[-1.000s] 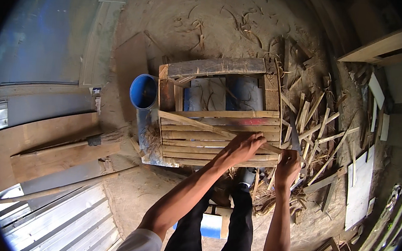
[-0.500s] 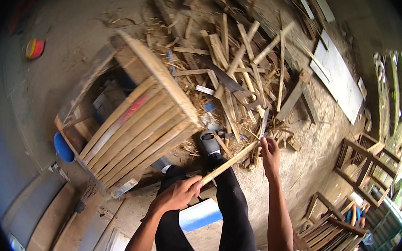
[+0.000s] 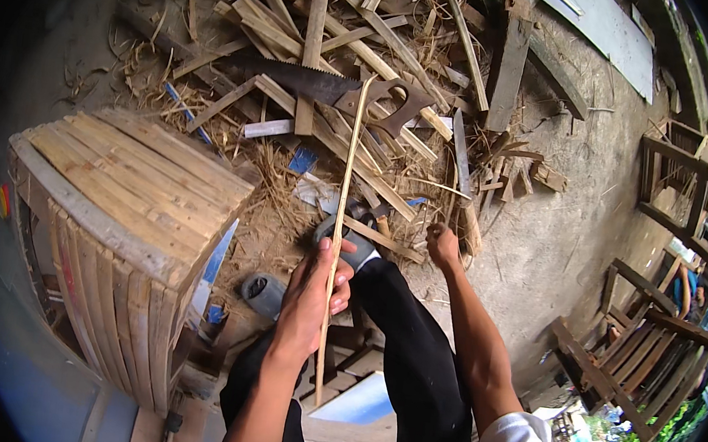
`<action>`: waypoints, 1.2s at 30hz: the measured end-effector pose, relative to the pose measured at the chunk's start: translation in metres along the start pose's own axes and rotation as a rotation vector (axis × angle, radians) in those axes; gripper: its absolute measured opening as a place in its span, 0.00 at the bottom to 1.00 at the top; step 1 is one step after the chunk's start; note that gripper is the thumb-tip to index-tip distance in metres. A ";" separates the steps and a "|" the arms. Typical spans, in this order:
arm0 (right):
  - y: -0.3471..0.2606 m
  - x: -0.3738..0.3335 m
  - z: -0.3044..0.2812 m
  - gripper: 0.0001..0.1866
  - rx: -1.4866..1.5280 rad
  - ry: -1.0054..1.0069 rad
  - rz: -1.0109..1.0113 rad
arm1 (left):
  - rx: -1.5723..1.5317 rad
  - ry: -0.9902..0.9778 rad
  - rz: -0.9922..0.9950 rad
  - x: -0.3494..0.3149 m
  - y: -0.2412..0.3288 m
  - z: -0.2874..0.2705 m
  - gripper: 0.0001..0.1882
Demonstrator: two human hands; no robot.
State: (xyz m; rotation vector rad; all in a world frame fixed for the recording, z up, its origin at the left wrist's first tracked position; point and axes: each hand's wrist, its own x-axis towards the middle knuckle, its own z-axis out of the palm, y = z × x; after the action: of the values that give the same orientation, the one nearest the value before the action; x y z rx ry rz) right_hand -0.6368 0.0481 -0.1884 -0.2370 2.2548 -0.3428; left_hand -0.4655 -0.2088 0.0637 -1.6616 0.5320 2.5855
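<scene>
My left hand [image 3: 314,292] is closed around a long, thin bamboo strip [image 3: 347,178], which stands nearly upright in view and bends at its top end. My right hand [image 3: 444,245] hovers over the ground with its fingers curled; whether anything is in them is hidden. Just beside it lies a long-bladed knife [image 3: 462,156], its round wooden handle [image 3: 471,229] apart from the fingers. Beyond the strip, a handsaw [image 3: 299,79] with a wooden grip rests on the heap of wood pieces [image 3: 381,32].
A slatted bamboo piece of furniture [image 3: 131,191] stands at my left. Shavings [image 3: 263,187] and offcuts cover the ground before my shoes [image 3: 340,237]. Wooden frames [image 3: 673,179] and a slatted chair [image 3: 639,359] are at the right; a pale board [image 3: 602,32] lies far right.
The view has turned and moved nearer the wood heap. The strip has swung from slanting between my hands to nearly upright in my left hand. My right hand has come away from the knife.
</scene>
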 end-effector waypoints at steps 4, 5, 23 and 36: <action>-0.002 -0.005 0.042 0.10 0.011 0.088 -0.049 | 0.183 0.002 0.194 0.023 0.034 0.012 0.23; -0.004 -0.007 0.047 0.11 0.076 0.141 -0.051 | 0.194 -0.022 0.283 0.030 0.041 0.018 0.23; -0.166 0.041 -0.058 0.10 0.294 0.810 -0.577 | 0.080 -0.469 0.974 -0.033 0.098 0.001 0.21; -0.247 0.057 -0.024 0.29 -1.028 0.120 -0.929 | 0.139 -0.354 1.176 -0.141 0.084 -0.032 0.27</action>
State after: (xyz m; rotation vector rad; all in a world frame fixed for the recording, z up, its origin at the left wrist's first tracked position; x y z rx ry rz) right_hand -0.6779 -0.1972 -0.1345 -1.8345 2.0960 0.3938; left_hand -0.3927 -0.2747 0.1998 -0.8595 2.0651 3.2332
